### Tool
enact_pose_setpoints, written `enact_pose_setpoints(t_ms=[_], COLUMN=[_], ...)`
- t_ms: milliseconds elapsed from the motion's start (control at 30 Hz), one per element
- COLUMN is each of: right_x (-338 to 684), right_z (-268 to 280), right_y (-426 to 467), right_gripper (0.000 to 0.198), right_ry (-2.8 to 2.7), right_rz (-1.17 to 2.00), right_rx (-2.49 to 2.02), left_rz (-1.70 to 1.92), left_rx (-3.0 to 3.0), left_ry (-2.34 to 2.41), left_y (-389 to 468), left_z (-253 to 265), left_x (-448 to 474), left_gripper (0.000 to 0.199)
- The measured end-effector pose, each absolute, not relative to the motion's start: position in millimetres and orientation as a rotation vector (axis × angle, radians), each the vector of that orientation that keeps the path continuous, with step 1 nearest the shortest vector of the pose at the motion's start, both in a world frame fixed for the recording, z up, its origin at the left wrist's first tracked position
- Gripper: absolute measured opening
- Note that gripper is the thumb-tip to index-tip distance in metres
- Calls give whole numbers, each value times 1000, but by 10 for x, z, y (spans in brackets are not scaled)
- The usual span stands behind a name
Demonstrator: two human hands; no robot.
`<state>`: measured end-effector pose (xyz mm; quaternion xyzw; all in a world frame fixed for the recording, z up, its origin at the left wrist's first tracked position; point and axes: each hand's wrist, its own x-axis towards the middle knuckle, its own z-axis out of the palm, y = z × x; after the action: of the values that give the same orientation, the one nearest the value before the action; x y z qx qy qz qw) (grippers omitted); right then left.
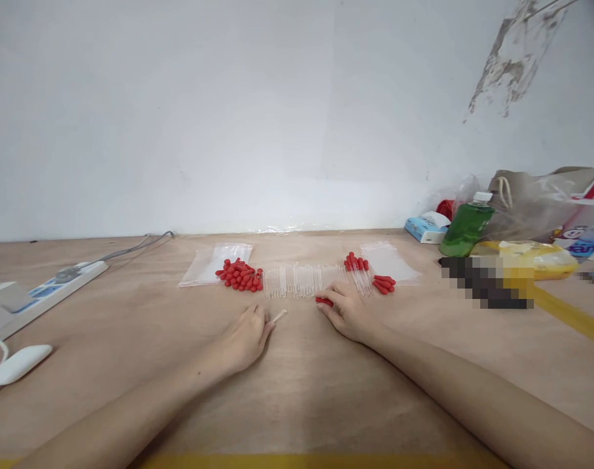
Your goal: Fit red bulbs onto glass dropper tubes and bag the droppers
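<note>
My left hand (pixel 251 335) is closed on a thin clear dropper tube (pixel 280 316), whose end sticks out to the right past my thumb. Between the thumb and fingers of my right hand (pixel 346 312) is a red rubber dropper bulb (pixel 324 301). A gap separates the tube from the bulb. Behind my hands lies a row of clear dropper tubes (pixel 297 280) side by side. A heap of red bulbs (pixel 238 275) sits at the row's left end. At its right end are droppers with red bulbs fitted (pixel 356 264), and several red bulbs (pixel 385 284) lie beside them.
Clear plastic bags (pixel 219 260) lie behind the heap, with another bag (pixel 389 260) at right. A power strip (pixel 57 290) stands far left. To the right are a tissue pack (pixel 426 228), a green bottle (pixel 466 228) and a yellow packet (pixel 538 259).
</note>
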<state>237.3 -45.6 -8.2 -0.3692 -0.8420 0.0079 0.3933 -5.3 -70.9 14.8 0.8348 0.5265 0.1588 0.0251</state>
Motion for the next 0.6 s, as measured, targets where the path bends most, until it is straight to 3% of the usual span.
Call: enact_pose_setpoints(t_ms=[267,600], right_x=[2384,2376], right_z=[-44,-32], right_y=[-499,-482], right_gripper=[18,17], right_ry=[-2088,-2096], right_rz=[203,261], right_rx=[-861,-841], left_rz=[941,970], left_rx=[2793,2844], left_ry=[1009,983], left_y=[-373,-314], left_z=[96,-21], left_x=[204,216], left_gripper=[20,25])
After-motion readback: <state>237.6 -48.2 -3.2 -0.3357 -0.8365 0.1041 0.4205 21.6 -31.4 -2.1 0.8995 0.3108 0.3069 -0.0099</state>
